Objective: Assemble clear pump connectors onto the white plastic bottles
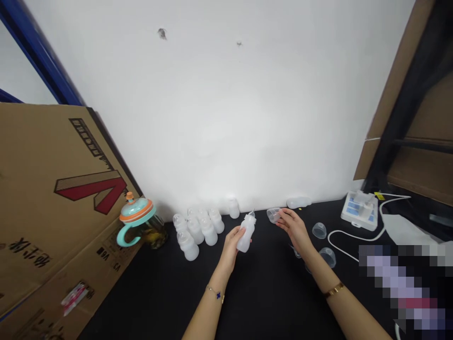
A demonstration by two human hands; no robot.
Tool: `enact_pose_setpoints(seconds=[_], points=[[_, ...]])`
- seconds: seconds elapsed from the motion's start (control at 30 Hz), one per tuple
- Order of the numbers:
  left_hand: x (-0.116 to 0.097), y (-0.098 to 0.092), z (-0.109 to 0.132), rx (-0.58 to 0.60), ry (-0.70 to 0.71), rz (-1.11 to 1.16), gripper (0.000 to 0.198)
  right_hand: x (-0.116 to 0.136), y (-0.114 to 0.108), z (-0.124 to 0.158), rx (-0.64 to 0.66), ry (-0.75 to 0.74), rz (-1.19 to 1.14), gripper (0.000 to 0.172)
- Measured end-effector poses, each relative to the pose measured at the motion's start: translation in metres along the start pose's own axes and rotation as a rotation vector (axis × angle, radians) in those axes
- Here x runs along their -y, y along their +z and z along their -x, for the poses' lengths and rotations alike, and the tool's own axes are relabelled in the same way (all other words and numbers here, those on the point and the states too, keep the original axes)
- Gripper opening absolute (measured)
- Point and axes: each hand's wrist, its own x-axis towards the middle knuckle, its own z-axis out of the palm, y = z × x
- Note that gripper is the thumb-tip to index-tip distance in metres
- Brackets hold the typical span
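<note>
My left hand (231, 243) is wrapped round a small white squeeze bottle (245, 235) with a pointed nozzle, tilted slightly to the right above the black table. Pinched in the fingers of my right hand (293, 225) is a clear plastic cap (273, 215), its narrower end pointing left. A gap separates the cap from the nozzle. Several white bottles with clear caps (188, 245) stand grouped to the left of my left hand. One more white bottle (234, 208) stands by the wall. Loose clear caps (319, 230) lie near my right forearm, which partly hides some of them.
A jug (136, 222) with a turquoise and orange lid stands left, beside a large cardboard box (53, 203). A bottle (298, 202) lies along the wall. To the right are a white case with blue compartments (360, 210) and a white cable (341, 232) on the table (262, 302).
</note>
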Motion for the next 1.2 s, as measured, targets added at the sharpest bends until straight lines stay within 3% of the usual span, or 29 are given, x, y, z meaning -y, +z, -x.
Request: enact_pose_setpoints(seconds=[0.2, 0.57, 0.83, 1.2], points=[[0.003, 0.002, -0.001, 0.034, -0.033, -0.022, 0.056, -0.003, 0.002, 0.004, 0.050, 0.089, -0.062, 0.036], [0.009, -0.005, -0.006, 0.015, 0.023, -0.060, 0.052, -0.012, 0.000, 0.000, -0.005, 0.124, -0.115, 0.036], [0.011, -0.002, -0.007, 0.017, 0.034, -0.132, 0.058, -0.008, 0.000, 0.002, -0.006, 0.072, -0.129, 0.038], [0.007, 0.000, -0.005, 0.005, 0.049, -0.203, 0.052, -0.004, 0.006, 0.007, 0.062, 0.019, 0.041, 0.047]])
